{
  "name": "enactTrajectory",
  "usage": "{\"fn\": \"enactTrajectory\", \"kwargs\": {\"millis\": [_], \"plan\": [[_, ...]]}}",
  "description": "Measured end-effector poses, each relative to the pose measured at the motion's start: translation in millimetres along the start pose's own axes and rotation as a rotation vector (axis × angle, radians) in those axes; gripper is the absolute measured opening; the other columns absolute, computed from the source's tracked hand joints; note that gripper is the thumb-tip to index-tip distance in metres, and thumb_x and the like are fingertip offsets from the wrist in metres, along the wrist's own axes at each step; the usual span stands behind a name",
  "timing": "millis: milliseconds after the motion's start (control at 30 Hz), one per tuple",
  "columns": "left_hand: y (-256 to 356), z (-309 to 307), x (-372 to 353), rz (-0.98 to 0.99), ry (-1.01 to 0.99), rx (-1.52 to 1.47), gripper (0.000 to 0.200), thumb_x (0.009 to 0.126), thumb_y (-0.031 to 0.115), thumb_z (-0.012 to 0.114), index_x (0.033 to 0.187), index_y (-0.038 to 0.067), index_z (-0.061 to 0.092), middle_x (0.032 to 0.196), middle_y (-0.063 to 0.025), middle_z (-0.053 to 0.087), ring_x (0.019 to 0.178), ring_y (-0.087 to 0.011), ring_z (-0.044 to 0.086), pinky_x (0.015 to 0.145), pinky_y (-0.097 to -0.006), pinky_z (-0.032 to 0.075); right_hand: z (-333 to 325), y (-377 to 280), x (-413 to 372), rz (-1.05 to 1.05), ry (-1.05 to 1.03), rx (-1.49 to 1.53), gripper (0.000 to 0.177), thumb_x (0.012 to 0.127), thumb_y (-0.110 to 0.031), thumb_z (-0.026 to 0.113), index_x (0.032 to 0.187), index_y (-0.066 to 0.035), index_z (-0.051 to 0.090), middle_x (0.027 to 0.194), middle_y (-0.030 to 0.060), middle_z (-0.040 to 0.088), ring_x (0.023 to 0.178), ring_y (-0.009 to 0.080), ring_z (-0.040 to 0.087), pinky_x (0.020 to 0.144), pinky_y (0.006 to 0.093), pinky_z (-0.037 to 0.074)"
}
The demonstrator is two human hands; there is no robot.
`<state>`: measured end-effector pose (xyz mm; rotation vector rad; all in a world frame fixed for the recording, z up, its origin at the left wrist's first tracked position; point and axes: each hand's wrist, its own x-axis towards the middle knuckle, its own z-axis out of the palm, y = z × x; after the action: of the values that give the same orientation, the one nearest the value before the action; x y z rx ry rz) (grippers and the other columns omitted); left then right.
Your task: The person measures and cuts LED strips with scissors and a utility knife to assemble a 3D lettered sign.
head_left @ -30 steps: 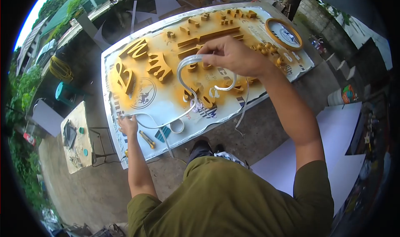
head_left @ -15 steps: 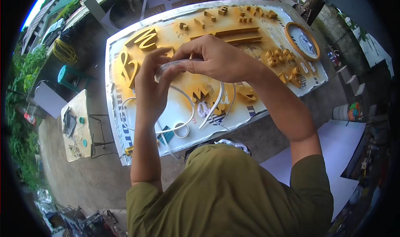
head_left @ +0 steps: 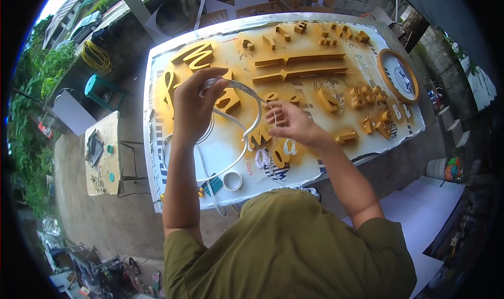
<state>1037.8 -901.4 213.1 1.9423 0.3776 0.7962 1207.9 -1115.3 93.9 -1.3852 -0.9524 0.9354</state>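
Note:
My left hand (head_left: 195, 102) is closed around a coiled white flexible strip (head_left: 251, 121), thumb against fingers. Loops of this strip hang below the hand, down to the near part of the board. To the right, my right hand (head_left: 294, 124) has its fingers loosely curled at the strip's thin end, which runs across the fingertips. Beneath both hands lies a white board (head_left: 226, 160) oversprayed with gold paint. Gold-painted cut-out letters stand on it, among them a script letter (head_left: 199, 57) beyond my left hand and a small letter (head_left: 258, 138) below my right.
A round gold-rimmed emblem (head_left: 417, 91) lies at the board's right end, near gold numerals (head_left: 365, 96). A white tape roll (head_left: 232, 181) sits near the front edge. Left are a small table (head_left: 113, 167) and a teal stool (head_left: 97, 83); white sheets (head_left: 420, 209) lie at right.
My right hand has come away from my left, moving right and toward me. My left hand keeps the coiled strip, whose loops now spread wider between the hands. The view has shifted slightly.

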Motion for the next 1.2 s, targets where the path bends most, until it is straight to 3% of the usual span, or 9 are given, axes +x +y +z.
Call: {"fn": "enactTrajectory", "kwargs": {"millis": [100,233,433,533,633,733,867,1000,1200], "plan": [[-1.0,0.9,14.8,-0.019,-0.003,0.063,0.022,0.1,0.011,0.075,0.12,0.002,0.076,0.103,-0.0082,0.078,0.092,-0.0114,0.071,0.084,-0.0272,0.055,-10.6,19.4,4.9,0.186,-0.044,0.023,0.042,0.095,-0.012,0.08,0.131,0.002,0.062,0.105,0.0081,0.071,0.098,0.0148,0.068,0.09,0.0296,0.057],[-19.1,1.5,29.9,-0.131,-0.016,0.169,0.02,0.1,0.015,0.076,0.116,0.003,0.078,0.1,-0.0054,0.075,0.092,-0.0104,0.067,0.083,-0.0261,0.053,-42.9,14.3,11.1,0.124,0.013,0.196,0.017,0.099,-0.01,0.074,0.11,0.003,0.071,0.093,0.0034,0.071,0.082,0.01,0.068,0.077,0.027,0.057],[-64.3,23.2,46.8,-0.093,-0.167,0.385,0.015,0.096,0.011,0.077,0.11,0.007,0.081,0.105,-0.0099,0.077,0.097,-0.0239,0.066,0.086,-0.0375,0.053,-127.7,-33.8,18.4,0.126,-0.017,0.095,0.019,0.103,-0.013,0.069,0.112,0.003,0.072,0.085,0.0,0.068,0.071,0.0057,0.062,0.063,0.0236,0.054],[-77.6,41.2,57.5,-0.075,-0.21,0.488,0.017,0.095,0.013,0.076,0.111,0.01,0.081,0.106,-0.0109,0.077,0.097,-0.0289,0.064,0.087,-0.0408,0.053,-163.8,-50.0,27.7,0.199,0.014,-0.161,0.02,0.104,-0.014,0.066,0.114,0.002,0.073,0.081,-0.0005,0.066,0.069,0.0042,0.059,0.059,0.0224,0.05],[-109.0,59.8,66.7,-0.077,-0.231,0.517,0.019,0.094,0.014,0.075,0.111,0.011,0.082,0.108,-0.013,0.077,0.097,-0.0332,0.064,0.09,-0.0429,0.053,-206.0,-38.2,35.9,0.285,0.07,-0.363,0.02,0.103,-0.013,0.066,0.114,0.002,0.074,0.077,-0.0005,0.064,0.067,0.005,0.056,0.06,0.025,0.049],[-139.9,76.4,74.7,-0.099,-0.276,0.551,0.02,0.093,0.014,0.074,0.111,0.012,0.081,0.109,-0.014,0.077,0.099,-0.0359,0.07,0.091,-0.0442,0.055,-250.7,-24.2,42.8,0.189,0.133,-0.522,0.019,0.101,-0.01,0.066,0.113,0.003,0.074,0.076,0.0002,0.064,0.068,0.0068,0.057,0.063,0.0278,0.048],[-182.8,100.2,86.7,-0.225,-0.379,0.648,0.023,0.092,0.018,0.073,0.112,0.018,0.082,0.104,-0.0088,0.076,0.1,-0.0287,0.074,0.084,-0.0427,0.056,-318.4,-2.0,58.4,0.276,0.134,-0.601,0.019,0.099,-0.011,0.068,0.112,0.002,0.074,0.08,0.0028,0.07,0.071,0.0101,0.062,0.068,0.03,0.052],[-227.1,122.2,97.1,-0.32,-0.449,0.83,0.024,0.091,0.023,0.072,0.113,0.026,0.082,0.102,-0.0028,0.076,0.105,-0.0246,0.072,0.091,-0.0504,0.048,-396.4,54.6,76.8,0.365,0.094,-0.634,0.019,0.103,-0.013,0.069,0.115,0.0,0.076,0.089,0.0013,0.071,0.078,0.009,0.06,0.071,0.0269,0.051],[-271.0,150.1,119.1,-0.483,-0.543,0.889,0.03,0.094,0.02,0.063,0.116,0.031,0.082,0.112,-0.0054,0.07,0.112,-0.0282,0.068,0.097,-0.0682,0.039,-482.5,128.8,83.6,0.539,0.052,-0.652,0.021,0.102,-0.012,0.071,0.114,0.003,0.078,0.091,0.0034,0.074,0.08,0.0107,0.061,0.076,0.0288,0.053]]}}
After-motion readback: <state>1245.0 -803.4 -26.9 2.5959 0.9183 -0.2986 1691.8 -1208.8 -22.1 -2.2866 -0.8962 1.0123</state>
